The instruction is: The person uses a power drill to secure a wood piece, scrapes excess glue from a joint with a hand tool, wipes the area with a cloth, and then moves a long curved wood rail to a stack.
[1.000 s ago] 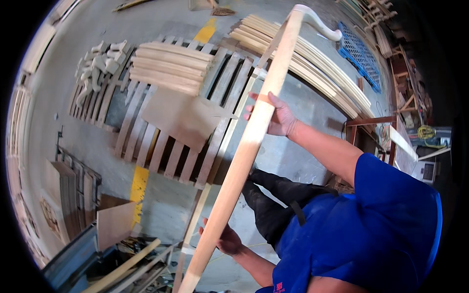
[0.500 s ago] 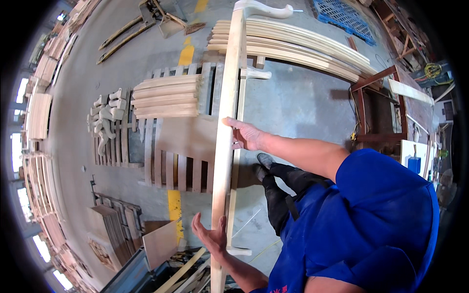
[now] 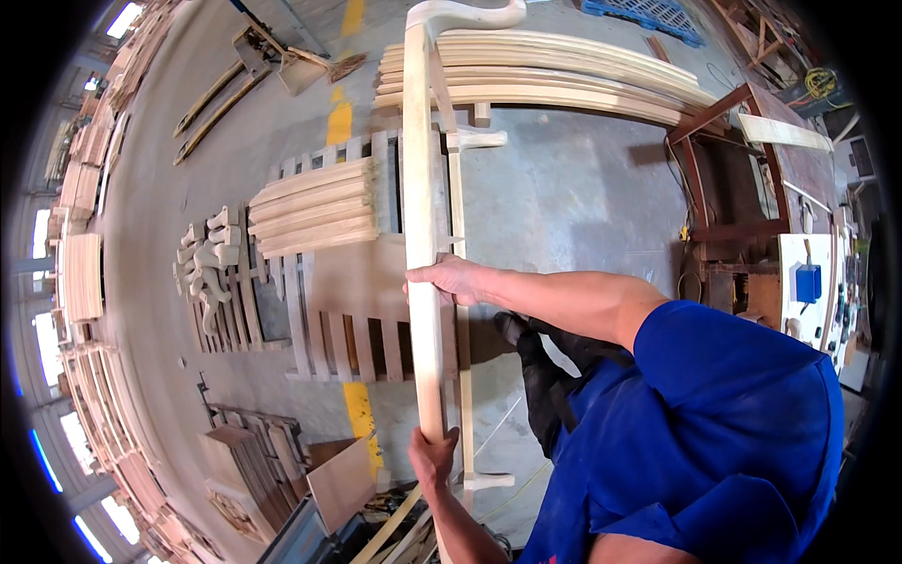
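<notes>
Workshop w/ grey concrete floor [image 3: 573, 188], yellow line painted on it, wood parts stacked all round. Right hand [image 3: 456, 279] is wrapped round a long pale wooden rail [image 3: 425, 282] about mid-length, fingers curled over its far side, thumb on the near side, clamped tight on the wood. Left hand [image 3: 433, 458] grips the same rail near its lower end, fingers closed round it from below. Rail runs nearly straight up the view from the lower grip, past the upper grip, & ends well beyond in a curved, hooked tip [image 3: 465, 14]. Just right of the rail, close alongside, a 2nd thinner wooden piece w/ short cross pegs [image 3: 460, 310] runs parallel; can't tell if it touches the rail. Behind both grips, on the floor, a slatted wooden pallet [image 3: 329, 329], w/ a bundle of short curved slats [image 3: 315, 209] lying on it, left of the upper grip. Further left, a cluster of small shaped wood blocks [image 3: 207, 258]. Beyond the rail's top, a stack of long curved boards [image 3: 564, 80]. Right of the upper grip, well apart, a dark red metal frame [image 3: 719, 179]. Person's blue sleeve [image 3: 714, 395] & dark shoe [image 3: 536, 376] sit right of the lower grip.
</notes>
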